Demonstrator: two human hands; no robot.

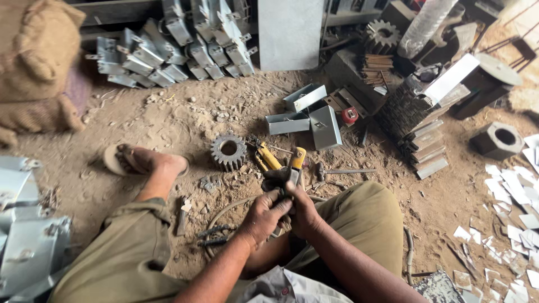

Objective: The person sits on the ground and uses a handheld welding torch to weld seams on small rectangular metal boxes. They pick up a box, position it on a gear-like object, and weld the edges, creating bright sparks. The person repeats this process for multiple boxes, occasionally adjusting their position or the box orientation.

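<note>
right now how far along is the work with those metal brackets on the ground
Looks done: a heap of folded grey sheet-metal brackets lies stacked at the back. In hand: the left hand and right hand together grip a yellow-handled hand tool; what it works on is hidden. Left, apparently: three loose grey metal brackets ahead.

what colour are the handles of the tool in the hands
Yellow handles on the tool, clearest in the head view.

dull, rusty metal gear (228, 150) on rough, dusty dirt floor (168, 120); matt grey sheet-metal brackets (306, 115); glossy yellow plastic handle on the tool (296, 163); coarse burlap sack (39, 62).
</note>
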